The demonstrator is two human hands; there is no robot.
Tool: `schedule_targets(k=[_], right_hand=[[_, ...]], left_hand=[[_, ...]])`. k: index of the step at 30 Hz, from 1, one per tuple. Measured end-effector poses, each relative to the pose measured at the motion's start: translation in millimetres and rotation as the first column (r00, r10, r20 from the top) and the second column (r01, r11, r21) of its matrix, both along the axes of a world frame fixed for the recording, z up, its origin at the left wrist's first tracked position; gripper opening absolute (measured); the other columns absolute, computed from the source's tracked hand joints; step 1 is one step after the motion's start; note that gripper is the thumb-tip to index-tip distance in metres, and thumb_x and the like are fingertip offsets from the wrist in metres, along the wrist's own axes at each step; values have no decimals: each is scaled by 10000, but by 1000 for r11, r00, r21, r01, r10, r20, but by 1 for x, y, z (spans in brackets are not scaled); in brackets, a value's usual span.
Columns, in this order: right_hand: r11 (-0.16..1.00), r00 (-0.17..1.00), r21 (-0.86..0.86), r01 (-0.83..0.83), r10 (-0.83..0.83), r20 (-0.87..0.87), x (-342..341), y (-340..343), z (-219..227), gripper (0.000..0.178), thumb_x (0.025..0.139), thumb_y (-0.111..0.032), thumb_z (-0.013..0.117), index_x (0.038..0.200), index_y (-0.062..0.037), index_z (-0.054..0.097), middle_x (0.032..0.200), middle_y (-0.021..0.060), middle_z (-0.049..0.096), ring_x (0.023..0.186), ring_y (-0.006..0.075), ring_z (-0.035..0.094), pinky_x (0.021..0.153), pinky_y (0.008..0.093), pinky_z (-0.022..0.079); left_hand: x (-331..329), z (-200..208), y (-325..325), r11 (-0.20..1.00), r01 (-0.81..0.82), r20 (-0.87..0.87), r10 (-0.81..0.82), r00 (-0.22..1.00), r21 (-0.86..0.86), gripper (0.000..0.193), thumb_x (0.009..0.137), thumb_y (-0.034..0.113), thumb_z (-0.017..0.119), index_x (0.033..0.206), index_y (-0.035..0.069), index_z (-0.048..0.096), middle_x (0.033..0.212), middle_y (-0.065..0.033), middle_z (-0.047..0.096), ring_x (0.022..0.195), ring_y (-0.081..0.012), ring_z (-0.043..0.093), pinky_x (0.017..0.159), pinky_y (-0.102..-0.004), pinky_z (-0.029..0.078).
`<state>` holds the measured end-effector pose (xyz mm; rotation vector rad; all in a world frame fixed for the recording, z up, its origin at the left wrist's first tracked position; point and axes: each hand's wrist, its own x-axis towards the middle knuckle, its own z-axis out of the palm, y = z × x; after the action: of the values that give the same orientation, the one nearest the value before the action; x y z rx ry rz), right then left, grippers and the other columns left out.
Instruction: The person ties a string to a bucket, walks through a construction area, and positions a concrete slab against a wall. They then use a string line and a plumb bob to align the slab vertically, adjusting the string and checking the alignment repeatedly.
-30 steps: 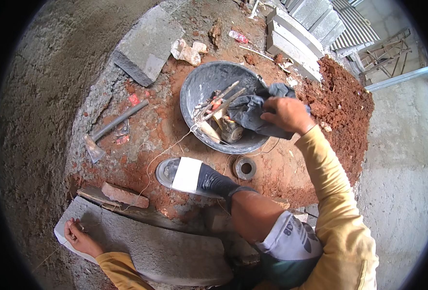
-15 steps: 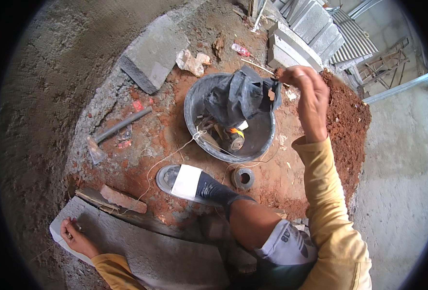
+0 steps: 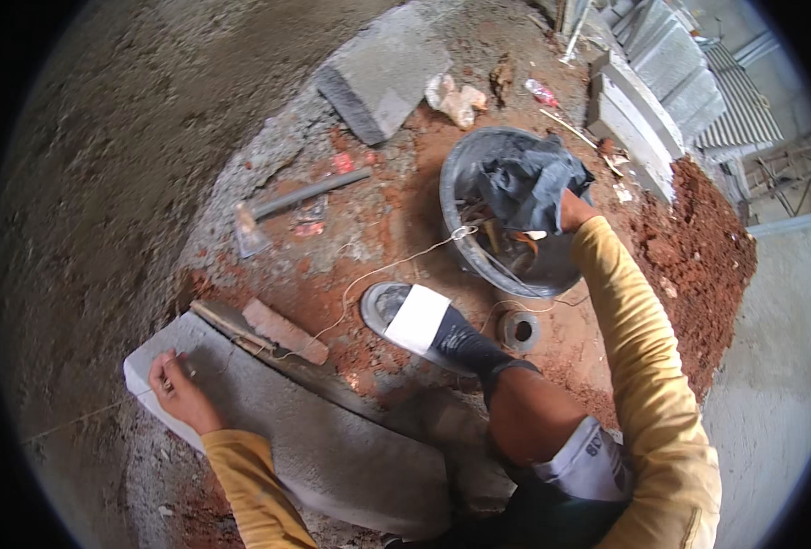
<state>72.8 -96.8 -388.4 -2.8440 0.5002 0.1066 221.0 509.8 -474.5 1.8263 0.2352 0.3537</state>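
My left hand is closed at the left end of a long grey concrete block. A tiny pale thing shows at its fingertips, too small to name, and a thin string runs close by. My right hand reaches into the right side of a black tub, against a crumpled dark cloth or bag. Its fingers are hidden there, so what they grip does not show. Below the cloth, the tub holds several tools, one with an orange part.
A hammer lies left of the tub. Near my sandalled foot are a brick piece and a dark ring-shaped roll. String crosses the soil. Another block, a rough wall and a red soil heap surround this.
My right hand has gone down from above the tub's rim to the dark cloth inside. The view has shifted, so everything appears further right. My left hand stays at the block's end.
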Motion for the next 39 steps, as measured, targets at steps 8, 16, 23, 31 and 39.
schedule_targets(k=[8,16,23,31,39], right_hand=[[981,986,-190,-29,-3,-169,12,27,10,296,823,-204,593,1069,-42,626,1047,182,655,986,347,612,893,402,460],[963,973,-260,-75,13,-231,8,35,20,294,830,-198,576,1087,-67,628,1076,171,650,1021,343,598,918,400,448],[937,959,-322,-136,43,-280,12,57,23,295,836,-193,561,1104,-89,629,1101,161,646,1051,340,586,940,398,438],[901,946,-385,-201,76,-316,18,75,21,302,842,-188,547,1122,-110,629,1129,153,640,1084,337,573,963,396,427],[930,956,-326,-171,77,-284,9,62,21,313,842,-186,549,1135,-100,617,1152,160,624,1101,335,562,974,393,419]], left_hand=[[-1,3,-9,995,-33,20,35,999,-96,168,943,163,591,1015,12,595,931,-61,647,812,-116,599,759,-246,465],[-2,9,-15,987,-59,-7,58,998,-146,184,932,160,611,1026,4,583,946,-60,636,831,-112,592,737,-237,465],[-1,8,-14,993,-59,-22,57,998,-105,213,913,183,647,1023,6,604,911,-45,629,817,-102,575,727,-228,466],[-1,14,-21,994,-88,-43,85,995,-64,217,910,188,648,1025,7,611,886,-34,617,769,-99,542,696,-236,458],[-2,9,-16,999,-48,-35,48,998,-16,202,903,172,654,1015,10,609,942,-54,611,821,-114,540,731,-239,447]])
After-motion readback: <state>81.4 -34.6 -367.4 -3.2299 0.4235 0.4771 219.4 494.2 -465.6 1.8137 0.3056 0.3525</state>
